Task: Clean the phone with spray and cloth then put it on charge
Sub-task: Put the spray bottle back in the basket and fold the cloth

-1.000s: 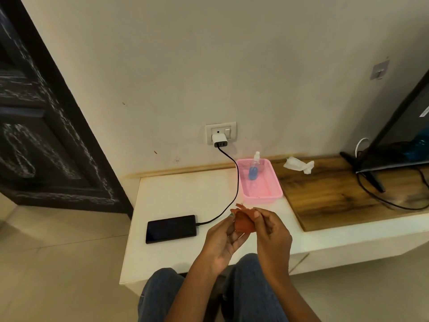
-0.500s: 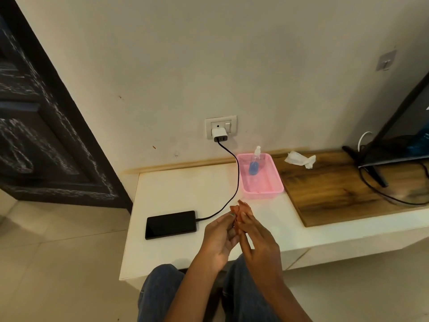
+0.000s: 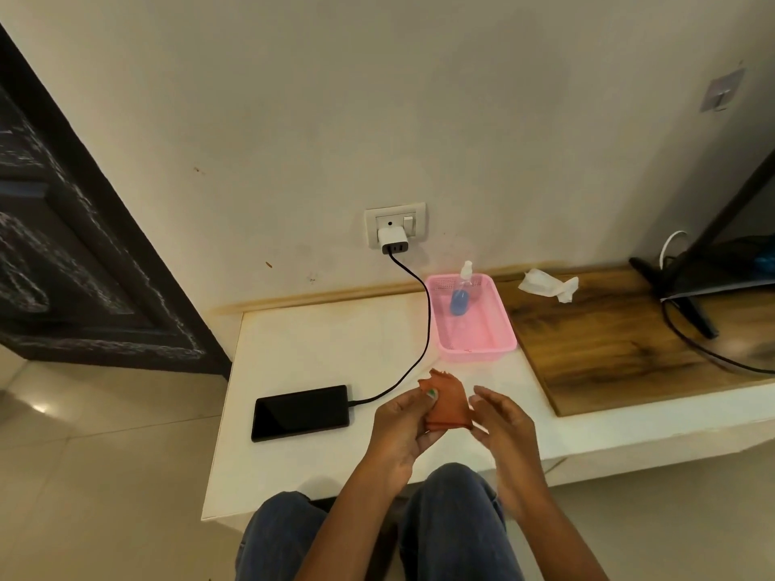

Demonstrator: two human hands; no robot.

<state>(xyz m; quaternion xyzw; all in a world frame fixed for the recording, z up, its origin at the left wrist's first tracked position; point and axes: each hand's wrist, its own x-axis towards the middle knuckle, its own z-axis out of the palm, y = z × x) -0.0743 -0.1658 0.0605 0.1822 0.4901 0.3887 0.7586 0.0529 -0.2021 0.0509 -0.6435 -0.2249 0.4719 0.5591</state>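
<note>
A black phone (image 3: 300, 412) lies flat on the white counter (image 3: 314, 345), screen up, with a black cable (image 3: 423, 325) plugged into its right end. The cable runs up to a white charger (image 3: 392, 240) in the wall socket. My left hand (image 3: 398, 429) pinches a small orange cloth (image 3: 448, 402) just right of the phone. My right hand (image 3: 503, 421) hovers beside the cloth with fingers spread, touching its right edge at most. A small spray bottle (image 3: 460, 293) with blue liquid stands in the pink basket (image 3: 478, 350).
A crumpled white tissue (image 3: 547, 283) lies on the wooden board (image 3: 620, 345) to the right. A TV stand and dark cables (image 3: 687, 316) occupy the far right. A dark door (image 3: 63, 253) is at the left. My knees are below the counter's front edge.
My hands were pressed together around the cloth. Now they have parted: the left keeps the cloth, spread out wider, and the right has drawn away to the right.
</note>
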